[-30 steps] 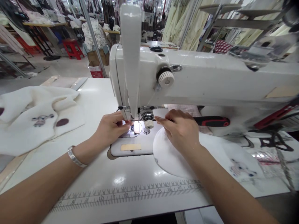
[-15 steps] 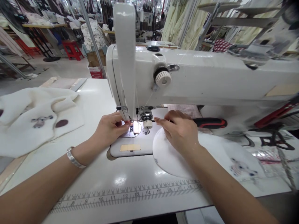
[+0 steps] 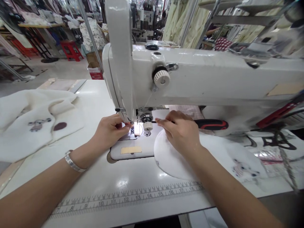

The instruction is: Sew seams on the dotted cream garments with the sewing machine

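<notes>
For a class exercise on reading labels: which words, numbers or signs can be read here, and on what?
"7 8 9 10 11 12 13 14 15 16 17 18": the ruler scale on the white table.
Small figures along the scale's upper edge: too small to read.
Red box on the floor: markings too blurred to read.

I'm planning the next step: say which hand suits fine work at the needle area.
Probably the left hand: its fingertips are at the lit needle area; the right hand is farther right, apparently holding a screwdriver.
</notes>
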A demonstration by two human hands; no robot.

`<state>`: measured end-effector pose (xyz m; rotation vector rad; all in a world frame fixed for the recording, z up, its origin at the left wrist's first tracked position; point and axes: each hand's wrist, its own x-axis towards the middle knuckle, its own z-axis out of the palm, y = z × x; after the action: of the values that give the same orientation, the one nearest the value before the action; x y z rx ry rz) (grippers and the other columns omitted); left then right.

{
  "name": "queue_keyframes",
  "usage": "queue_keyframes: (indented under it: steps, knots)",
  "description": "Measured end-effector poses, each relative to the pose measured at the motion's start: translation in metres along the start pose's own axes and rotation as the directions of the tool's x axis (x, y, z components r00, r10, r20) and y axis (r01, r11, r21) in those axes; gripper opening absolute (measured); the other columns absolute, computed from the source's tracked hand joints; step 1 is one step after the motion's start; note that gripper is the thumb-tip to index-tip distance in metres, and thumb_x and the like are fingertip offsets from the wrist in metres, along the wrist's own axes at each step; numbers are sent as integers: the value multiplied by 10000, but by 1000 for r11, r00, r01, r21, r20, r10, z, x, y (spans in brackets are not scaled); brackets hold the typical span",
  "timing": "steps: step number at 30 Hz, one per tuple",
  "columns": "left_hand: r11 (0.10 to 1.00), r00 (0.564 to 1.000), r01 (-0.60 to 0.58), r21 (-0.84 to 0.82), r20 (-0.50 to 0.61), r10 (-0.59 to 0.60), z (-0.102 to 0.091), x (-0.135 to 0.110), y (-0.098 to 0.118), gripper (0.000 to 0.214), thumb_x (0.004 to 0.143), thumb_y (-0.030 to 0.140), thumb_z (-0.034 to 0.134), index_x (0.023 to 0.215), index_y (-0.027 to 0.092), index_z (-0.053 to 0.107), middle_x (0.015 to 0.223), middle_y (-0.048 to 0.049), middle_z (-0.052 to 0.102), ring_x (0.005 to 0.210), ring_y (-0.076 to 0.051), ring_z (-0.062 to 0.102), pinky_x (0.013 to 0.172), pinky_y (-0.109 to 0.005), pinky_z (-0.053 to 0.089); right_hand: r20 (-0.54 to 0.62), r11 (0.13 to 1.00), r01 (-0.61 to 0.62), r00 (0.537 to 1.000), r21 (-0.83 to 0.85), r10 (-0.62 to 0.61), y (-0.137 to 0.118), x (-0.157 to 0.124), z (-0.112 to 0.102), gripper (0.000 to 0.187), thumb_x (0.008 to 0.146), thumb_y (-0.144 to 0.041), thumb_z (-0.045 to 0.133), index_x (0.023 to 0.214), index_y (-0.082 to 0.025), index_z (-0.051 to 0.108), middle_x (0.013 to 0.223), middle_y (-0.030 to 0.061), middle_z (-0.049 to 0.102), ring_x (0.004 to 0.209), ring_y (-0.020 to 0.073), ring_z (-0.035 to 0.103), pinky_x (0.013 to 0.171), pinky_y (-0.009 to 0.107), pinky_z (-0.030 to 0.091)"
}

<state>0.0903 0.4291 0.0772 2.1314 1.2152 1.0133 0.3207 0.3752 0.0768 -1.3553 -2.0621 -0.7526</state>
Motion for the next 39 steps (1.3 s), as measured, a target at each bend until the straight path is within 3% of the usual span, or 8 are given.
queue_keyframes:
  steps: [11,19,29,32,36,39]
  knots:
    - [1000,1000,-10,5,-9,10,1,-1,-2,99,675,271,578,629,215,647,556,37,501,493,-103,424,469,-233,345,25,1000,1,1000,15,-1,1,-1,1,332,877,-114,452,935,-285,731,689,25,578,657,143,430,556,268,275]
    - [1000,1000,12,18,-11,-12,1,-1,-2,144,671,297,593,557,209,601,539,32,490,495,-108,421,463,-233,338,36,1000,-12,999,26,11,0,-1,2,296,861,-118,493,917,-282,733,675,20,562,639,139,408,533,259,251]
    - [1000,1000,6,19,2,-6,2,0,-7,100,686,281,594,650,220,664,589,31,554,496,-104,420,457,-233,342,79,999,33,996,-14,-31,1,2,1,306,871,-119,464,945,-274,717,716,17,630,656,133,483,520,260,255]
    - [1000,1000,1,14,-2,-1,2,0,-6,96,687,272,598,629,219,653,557,38,515,491,-102,411,454,-233,334,172,1000,3,985,7,-4,-1,4,-3,289,851,-123,476,958,-272,700,775,-8,669,642,122,514,482,259,230]
    - [1000,1000,-6,13,-10,6,1,-1,-3,175,679,282,613,529,199,579,529,39,480,488,-100,415,457,-232,335,375,995,-95,924,31,76,-6,6,-11,243,846,-165,504,981,-277,672,851,-44,687,574,106,517,436,262,181]
    - [1000,1000,2,11,-6,-2,1,-1,-3,136,675,264,605,555,200,595,540,37,497,493,-102,422,460,-232,339,403,994,-104,911,24,86,-9,7,-13,202,879,-233,500,980,-272,672,847,-39,689,540,105,509,435,264,170]
